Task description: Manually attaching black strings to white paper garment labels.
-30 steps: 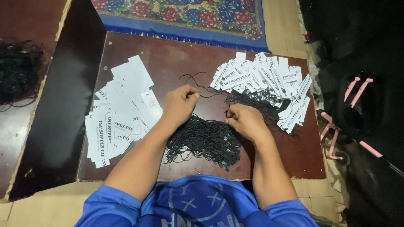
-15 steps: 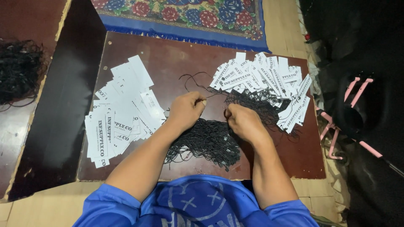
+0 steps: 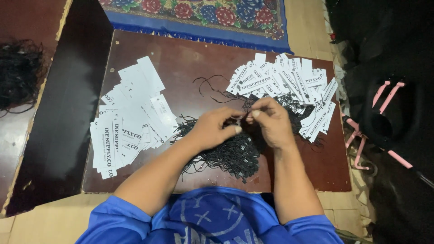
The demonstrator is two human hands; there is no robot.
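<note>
Dim, warm indoor light falls from above, most of it on the brown board (image 3: 181, 58). The white tags (image 3: 126, 122) at nine o'clock reflect brightly — their print stays legible. From one to five o'clock the frame sinks into near-black, detail lost. Shadows are soft and short. Focus is fair at centre; the black cords (image 3: 226, 153) merge into one mass — edges bow slightly.
</note>
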